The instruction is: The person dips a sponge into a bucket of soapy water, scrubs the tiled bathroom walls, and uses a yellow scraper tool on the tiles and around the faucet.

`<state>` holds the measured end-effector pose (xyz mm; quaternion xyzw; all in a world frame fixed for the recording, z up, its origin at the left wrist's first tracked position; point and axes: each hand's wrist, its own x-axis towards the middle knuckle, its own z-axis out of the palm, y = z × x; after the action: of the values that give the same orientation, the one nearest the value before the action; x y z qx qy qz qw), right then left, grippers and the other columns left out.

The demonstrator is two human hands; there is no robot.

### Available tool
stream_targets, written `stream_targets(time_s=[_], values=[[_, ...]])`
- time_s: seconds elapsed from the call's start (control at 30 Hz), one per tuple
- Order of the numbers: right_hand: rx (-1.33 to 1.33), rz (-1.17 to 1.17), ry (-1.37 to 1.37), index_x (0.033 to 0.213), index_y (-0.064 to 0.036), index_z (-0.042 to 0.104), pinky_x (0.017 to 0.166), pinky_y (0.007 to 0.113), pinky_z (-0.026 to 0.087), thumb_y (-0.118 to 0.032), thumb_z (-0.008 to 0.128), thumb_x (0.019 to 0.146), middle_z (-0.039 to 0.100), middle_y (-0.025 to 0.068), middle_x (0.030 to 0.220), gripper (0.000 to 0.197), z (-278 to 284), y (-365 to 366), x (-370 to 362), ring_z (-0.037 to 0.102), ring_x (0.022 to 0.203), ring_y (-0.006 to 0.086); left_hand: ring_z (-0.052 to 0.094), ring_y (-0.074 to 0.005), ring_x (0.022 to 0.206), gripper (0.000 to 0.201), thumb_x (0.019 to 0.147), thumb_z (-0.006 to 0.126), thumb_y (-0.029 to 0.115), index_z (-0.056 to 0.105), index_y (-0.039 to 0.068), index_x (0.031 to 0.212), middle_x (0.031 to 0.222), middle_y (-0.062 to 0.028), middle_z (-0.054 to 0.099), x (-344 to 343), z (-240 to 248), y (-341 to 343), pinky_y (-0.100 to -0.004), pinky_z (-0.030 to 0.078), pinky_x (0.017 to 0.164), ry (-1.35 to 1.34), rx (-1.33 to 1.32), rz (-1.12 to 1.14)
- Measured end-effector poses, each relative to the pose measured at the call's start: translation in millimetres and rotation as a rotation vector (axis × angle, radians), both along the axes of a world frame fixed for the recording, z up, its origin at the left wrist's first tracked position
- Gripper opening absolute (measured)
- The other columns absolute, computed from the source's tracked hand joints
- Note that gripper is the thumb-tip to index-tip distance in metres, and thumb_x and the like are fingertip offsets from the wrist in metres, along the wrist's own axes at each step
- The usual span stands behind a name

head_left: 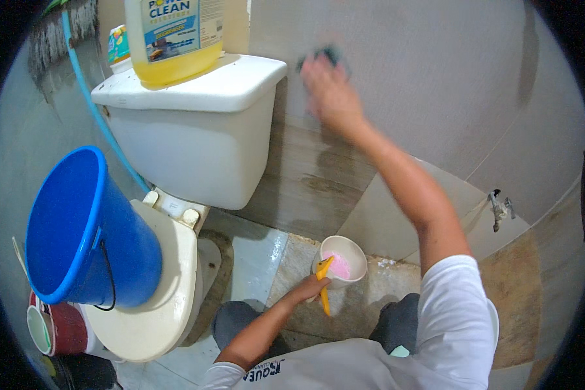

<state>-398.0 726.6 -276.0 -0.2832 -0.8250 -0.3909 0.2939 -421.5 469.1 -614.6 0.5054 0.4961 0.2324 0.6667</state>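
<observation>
- Wall, extending right beyond the edge of the toilet tank
- Right hand, blurred, fingers curled over dark pad
- Left hand, clenched around yellow tool, at rim of bowl

Head-worn fisheye view, looking down, fairly near

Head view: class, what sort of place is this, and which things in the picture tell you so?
Most likely a bathroom: it has a white toilet tank, a closed toilet lid and a metal tap on the wall.
</observation>
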Motion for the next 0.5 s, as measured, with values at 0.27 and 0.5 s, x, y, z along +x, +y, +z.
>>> stream_targets(time_s=[0.27,0.5], values=[[-0.018,-0.075,-0.181,0.133,-0.0107,0.035,0.106,0.041,0.015,-0.034,0.056,0.076,0.025,0.0008,0.142,0.064,-6.5,-16.4,-8.3,0.019,0.131,0.0167,0.056,-0.0191,0.058,0.037,0.083,0.051,0.037,0.055,0.000,0.087,0.068,-0.0073,0.057,1.0,4.3,-4.1,-0.0326,0.045,0.053,0.080,0.031,0.008],[0.012,-0.055,-0.554,0.128,-0.0092,0.040,0.107,0.042,0.016,-0.031,0.057,0.077,0.035,0.0019,0.137,0.058,-29.3,13.2,-19.6,0.025,0.130,0.0229,0.054,-0.0179,0.055,0.036,0.081,0.051,0.037,0.057,0.001,0.082,0.065,-0.0080,0.056,1.0,1.9,-6.9,-0.0314,0.043,0.051,0.019,0.076,-0.001]])
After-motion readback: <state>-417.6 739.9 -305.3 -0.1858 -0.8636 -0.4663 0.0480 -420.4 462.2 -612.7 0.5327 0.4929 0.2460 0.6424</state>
